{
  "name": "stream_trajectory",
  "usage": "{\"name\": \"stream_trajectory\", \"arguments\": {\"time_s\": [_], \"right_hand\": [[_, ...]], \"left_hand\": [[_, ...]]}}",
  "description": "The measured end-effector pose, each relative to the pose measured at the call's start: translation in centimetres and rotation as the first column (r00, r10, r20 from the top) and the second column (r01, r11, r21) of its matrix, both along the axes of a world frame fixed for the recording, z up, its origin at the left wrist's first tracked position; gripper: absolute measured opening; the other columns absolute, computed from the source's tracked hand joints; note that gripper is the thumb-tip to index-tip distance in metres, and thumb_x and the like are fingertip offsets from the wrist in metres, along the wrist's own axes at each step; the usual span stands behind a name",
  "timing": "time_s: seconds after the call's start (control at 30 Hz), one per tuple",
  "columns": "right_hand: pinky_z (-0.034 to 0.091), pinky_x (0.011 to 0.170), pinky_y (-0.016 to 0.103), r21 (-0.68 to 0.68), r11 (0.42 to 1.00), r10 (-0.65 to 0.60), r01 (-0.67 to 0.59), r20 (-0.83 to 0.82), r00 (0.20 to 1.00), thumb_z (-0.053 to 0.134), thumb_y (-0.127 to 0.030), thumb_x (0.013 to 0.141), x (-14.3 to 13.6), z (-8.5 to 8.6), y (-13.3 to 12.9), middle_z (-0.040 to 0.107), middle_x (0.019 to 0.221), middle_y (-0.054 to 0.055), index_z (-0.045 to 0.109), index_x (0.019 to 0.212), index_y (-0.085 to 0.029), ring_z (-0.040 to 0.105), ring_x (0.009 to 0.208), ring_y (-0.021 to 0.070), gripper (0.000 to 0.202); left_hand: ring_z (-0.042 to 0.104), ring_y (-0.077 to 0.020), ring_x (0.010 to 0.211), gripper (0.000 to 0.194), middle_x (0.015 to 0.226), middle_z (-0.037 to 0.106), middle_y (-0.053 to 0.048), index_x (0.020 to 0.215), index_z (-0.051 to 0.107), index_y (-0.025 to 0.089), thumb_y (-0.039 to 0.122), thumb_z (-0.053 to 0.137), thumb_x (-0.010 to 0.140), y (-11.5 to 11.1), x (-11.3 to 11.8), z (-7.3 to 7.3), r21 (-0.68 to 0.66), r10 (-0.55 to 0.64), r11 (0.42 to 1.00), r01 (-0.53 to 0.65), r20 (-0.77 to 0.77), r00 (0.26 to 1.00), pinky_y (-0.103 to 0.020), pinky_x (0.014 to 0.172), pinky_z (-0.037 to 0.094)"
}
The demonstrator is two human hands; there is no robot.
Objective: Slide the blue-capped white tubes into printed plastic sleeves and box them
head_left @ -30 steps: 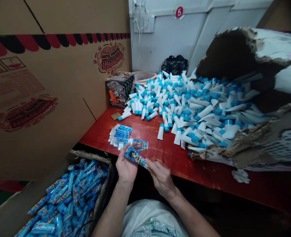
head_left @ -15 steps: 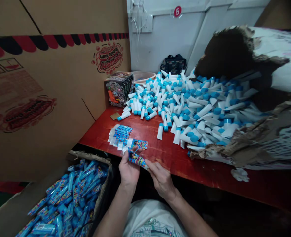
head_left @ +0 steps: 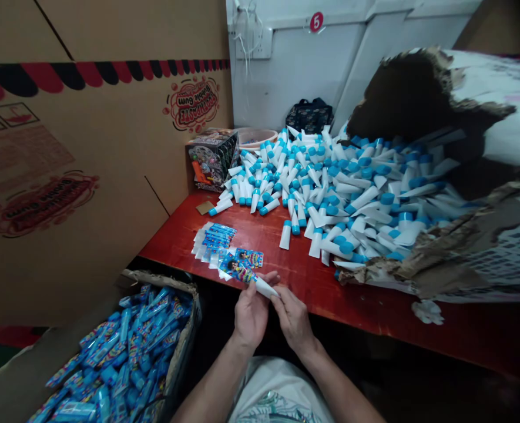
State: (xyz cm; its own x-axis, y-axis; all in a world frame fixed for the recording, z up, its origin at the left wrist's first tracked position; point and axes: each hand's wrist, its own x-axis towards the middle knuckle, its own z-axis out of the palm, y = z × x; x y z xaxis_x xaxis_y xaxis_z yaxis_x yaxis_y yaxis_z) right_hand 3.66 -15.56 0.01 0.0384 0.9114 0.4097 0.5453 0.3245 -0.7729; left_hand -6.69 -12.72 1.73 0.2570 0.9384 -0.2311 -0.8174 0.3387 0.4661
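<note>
A white tube (head_left: 265,287) with a printed blue sleeve (head_left: 241,271) over its far part lies between my hands at the table's front edge. My left hand (head_left: 251,311) holds it from below, fingers wrapped round its middle. The fingertips of my right hand (head_left: 291,315) pinch the tube's flat white end. Just beyond, flat printed sleeves (head_left: 218,238) lie fanned out on the red table (head_left: 180,241). A big heap of white tubes with blue caps (head_left: 312,176) covers the back of the table.
At the lower left stands an open carton of sleeved blue tubes (head_left: 127,346). A torn sack (head_left: 475,241) borders the heap on the right. Large cardboard (head_left: 110,135) walls the left side. Behind are a small printed box (head_left: 213,158), a pink basin (head_left: 257,138) and a dark bag (head_left: 310,116).
My left hand has moved right and slightly down along the tube. More of the white tube end now shows, and the printed sleeve points further left, over the fanned sleeves.
</note>
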Motion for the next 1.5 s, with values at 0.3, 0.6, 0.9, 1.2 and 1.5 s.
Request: {"name": "stream_trajectory", "arguments": {"time_s": [0.3, 0.6, 0.9, 1.2, 1.5], "right_hand": [[0.047, 0.064, 0.023, -0.123, 0.992, -0.011, -0.004, -0.119, 0.993, 0.040, -0.029, 0.095, -0.1, 0.7, 0.5, 0.066, 0.079, 0.003, 0.063, 0.093, -0.018, 0.062, 0.070, 0.0154, 0.025], [0.033, 0.043, 0.020, -0.274, 0.959, -0.027, -0.075, -0.350, 0.936, 0.045, -0.040, 0.090, 0.1, -0.7, -0.1, 0.044, 0.048, -0.005, 0.053, 0.064, -0.019, 0.041, 0.041, 0.0088, 0.034], [0.031, 0.038, 0.019, -0.379, 0.878, 0.059, -0.291, -0.519, 0.853, 0.051, -0.051, 0.083, 0.9, -1.1, 1.1, 0.049, 0.048, -0.005, 0.055, 0.067, -0.017, 0.041, 0.037, 0.0071, 0.037], [0.031, 0.038, 0.020, -0.335, 0.890, 0.139, -0.309, -0.446, 0.884, 0.051, -0.053, 0.084, 0.9, -1.3, 0.7, 0.046, 0.049, -0.004, 0.054, 0.065, -0.018, 0.041, 0.040, 0.0083, 0.040], [0.042, 0.057, 0.023, -0.258, 0.955, 0.126, -0.148, -0.101, 0.987, 0.048, -0.038, 0.091, -1.0, -0.9, 0.9, 0.060, 0.065, 0.001, 0.062, 0.071, -0.017, 0.056, 0.061, 0.0151, 0.032]], "left_hand": [[0.057, -0.0248, 0.111, 0.028, 0.106, 0.069, -0.010, 0.107, 0.066, 0.015, 0.023, 0.061, 0.080, -0.8, 0.6, -0.8, -0.003, -0.077, 0.997, 0.077, -0.015, 0.997, -0.040, 0.105, 0.031], [0.063, -0.0267, 0.098, 0.021, 0.095, 0.071, -0.011, 0.087, 0.067, 0.015, 0.034, 0.060, 0.082, -0.5, 0.3, -0.8, -0.015, -0.018, 1.000, 0.017, -0.073, 0.997, -0.040, 0.089, 0.045], [0.064, -0.0249, 0.091, 0.023, 0.090, 0.069, -0.009, 0.101, 0.064, 0.016, 0.025, 0.061, 0.080, 0.7, -0.9, 0.3, -0.103, -0.029, 0.994, 0.033, 0.042, 0.999, -0.044, 0.090, 0.044], [0.060, -0.0162, 0.074, 0.009, 0.077, 0.062, -0.004, 0.087, 0.063, 0.016, 0.022, 0.057, 0.083, 0.3, -1.1, 0.7, -0.182, -0.031, 0.982, 0.060, 0.154, 0.987, -0.031, 0.076, 0.049], [0.060, -0.0144, 0.071, 0.006, 0.073, 0.062, -0.003, 0.083, 0.063, 0.016, 0.015, 0.058, 0.080, -0.1, -1.9, 0.0, -0.231, 0.039, 0.973, -0.007, 0.135, 0.990, -0.027, 0.071, 0.050]]}}
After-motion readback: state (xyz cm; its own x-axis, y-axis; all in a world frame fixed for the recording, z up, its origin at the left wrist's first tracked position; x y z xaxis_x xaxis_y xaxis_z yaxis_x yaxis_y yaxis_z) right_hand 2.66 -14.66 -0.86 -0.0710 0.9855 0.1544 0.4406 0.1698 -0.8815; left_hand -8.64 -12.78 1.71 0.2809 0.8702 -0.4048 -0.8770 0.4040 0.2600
